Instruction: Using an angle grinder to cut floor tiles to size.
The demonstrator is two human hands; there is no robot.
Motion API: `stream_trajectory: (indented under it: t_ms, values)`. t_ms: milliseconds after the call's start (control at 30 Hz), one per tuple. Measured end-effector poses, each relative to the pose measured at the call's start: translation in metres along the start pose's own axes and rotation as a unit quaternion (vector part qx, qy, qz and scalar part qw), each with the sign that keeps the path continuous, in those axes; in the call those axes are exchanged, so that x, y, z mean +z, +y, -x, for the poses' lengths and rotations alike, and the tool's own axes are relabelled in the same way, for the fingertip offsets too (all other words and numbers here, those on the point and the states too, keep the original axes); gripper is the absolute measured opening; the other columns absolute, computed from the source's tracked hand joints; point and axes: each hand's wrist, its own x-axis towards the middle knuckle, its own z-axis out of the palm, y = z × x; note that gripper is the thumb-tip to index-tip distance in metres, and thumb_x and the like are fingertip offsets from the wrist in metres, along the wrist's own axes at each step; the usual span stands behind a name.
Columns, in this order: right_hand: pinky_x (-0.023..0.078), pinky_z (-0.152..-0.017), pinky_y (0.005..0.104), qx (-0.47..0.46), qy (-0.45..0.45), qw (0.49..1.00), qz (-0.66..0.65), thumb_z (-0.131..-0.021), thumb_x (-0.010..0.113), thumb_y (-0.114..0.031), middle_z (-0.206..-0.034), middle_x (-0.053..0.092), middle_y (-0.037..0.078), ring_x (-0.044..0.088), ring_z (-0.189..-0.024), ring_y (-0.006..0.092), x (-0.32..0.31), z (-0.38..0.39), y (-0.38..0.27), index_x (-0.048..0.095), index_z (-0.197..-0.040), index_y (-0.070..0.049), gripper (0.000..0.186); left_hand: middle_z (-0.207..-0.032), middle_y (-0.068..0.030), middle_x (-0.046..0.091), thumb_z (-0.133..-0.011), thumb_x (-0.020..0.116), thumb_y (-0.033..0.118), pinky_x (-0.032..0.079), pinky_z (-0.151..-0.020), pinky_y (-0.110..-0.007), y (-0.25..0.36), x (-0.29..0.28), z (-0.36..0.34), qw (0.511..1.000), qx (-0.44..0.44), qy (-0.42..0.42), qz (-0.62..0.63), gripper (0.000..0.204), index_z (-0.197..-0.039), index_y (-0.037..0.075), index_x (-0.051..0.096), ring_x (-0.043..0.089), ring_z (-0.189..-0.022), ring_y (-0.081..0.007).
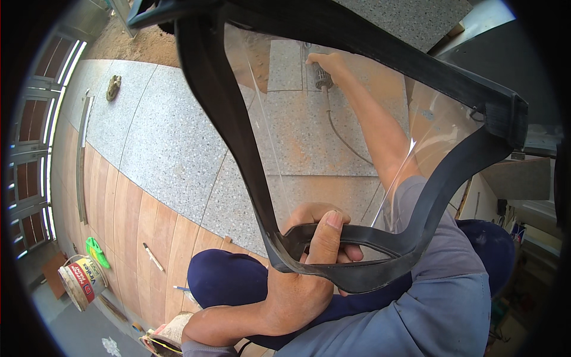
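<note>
Clearly, the left hand (309,262) pinches the face shield (357,149) while the right hand (326,61) grips a grinder (322,77); one-handed, it could kick sideways.

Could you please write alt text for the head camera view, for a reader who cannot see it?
The left hand grips the black frame of a clear face shield close to the camera, while the right hand holds a corded power tool on dusty grey stone tiles. A paint bucket stands at lower left.
</note>
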Motion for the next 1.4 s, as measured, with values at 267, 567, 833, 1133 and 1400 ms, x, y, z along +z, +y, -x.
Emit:
stream_trajectory:
  t_ms: [267, 567, 833, 1133, 1400]
  values:
    - [0.050, -0.081, 0.0463, -0.028, 0.005, 1.000, -0.010, -0.064, 0.082, -0.022, -0.108, 0.067, 0.021, 0.063, -0.096, 0.0319, 0.001, 0.000, 0.000, 0.068, -0.107, 0.009, 0.056, -0.072, -0.0098, 0.065, -0.107, 0.053, 0.025, 0.045, -0.040, -0.022, 0.000, -0.002, -0.001, 1.000, 0.003, -0.011, 0.007, 0.027, -0.108, -0.001, 0.055, 0.059, -0.048, -0.0098]
    - [0.049, -0.087, 0.0441, -0.049, 0.007, 0.999, -0.022, -0.065, 0.082, -0.016, -0.114, 0.067, 0.017, 0.062, -0.102, 0.0304, 0.000, 0.006, -0.003, 0.067, -0.114, 0.004, 0.055, -0.072, -0.0099, 0.065, -0.107, 0.054, 0.026, 0.044, -0.040, -0.022, -0.001, -0.003, -0.006, 1.000, 0.008, -0.017, 0.012, 0.027, -0.108, 0.000, 0.056, 0.058, -0.047, -0.0097]
    - [0.048, -0.093, 0.0422, -0.065, 0.012, 0.997, -0.040, -0.067, 0.082, -0.010, -0.118, 0.066, 0.013, 0.061, -0.108, 0.0290, -0.006, 0.011, -0.010, 0.066, -0.120, -0.001, 0.056, -0.074, -0.0140, 0.066, -0.107, 0.052, 0.032, 0.051, -0.043, -0.024, -0.004, -0.006, -0.009, 0.999, 0.003, -0.021, -0.039, 0.037, -0.109, -0.004, 0.052, 0.063, -0.050, -0.0136]
    - [0.048, -0.100, 0.0400, -0.047, -0.001, 0.998, -0.043, -0.068, 0.083, -0.003, -0.124, 0.066, 0.010, 0.060, -0.114, 0.0275, -0.007, 0.033, -0.018, 0.064, -0.126, -0.006, 0.061, -0.075, -0.0143, 0.066, -0.107, 0.052, 0.032, 0.051, -0.043, -0.024, -0.004, -0.005, -0.008, 0.999, 0.008, -0.022, -0.048, 0.036, -0.109, -0.004, 0.052, 0.063, -0.050, -0.0141]
    - [0.046, -0.054, 0.0411, -0.113, 0.003, 0.994, -0.010, -0.062, 0.081, -0.028, -0.084, 0.067, 0.019, 0.062, -0.066, 0.0259, -0.010, 0.038, -0.007, 0.070, -0.086, 0.011, 0.048, -0.074, -0.0101, 0.067, -0.107, 0.053, 0.027, 0.049, -0.053, -0.020, -0.002, -0.002, -0.005, 0.999, 0.012, -0.010, -0.033, 0.029, -0.107, -0.001, 0.059, 0.060, -0.059, -0.0070]
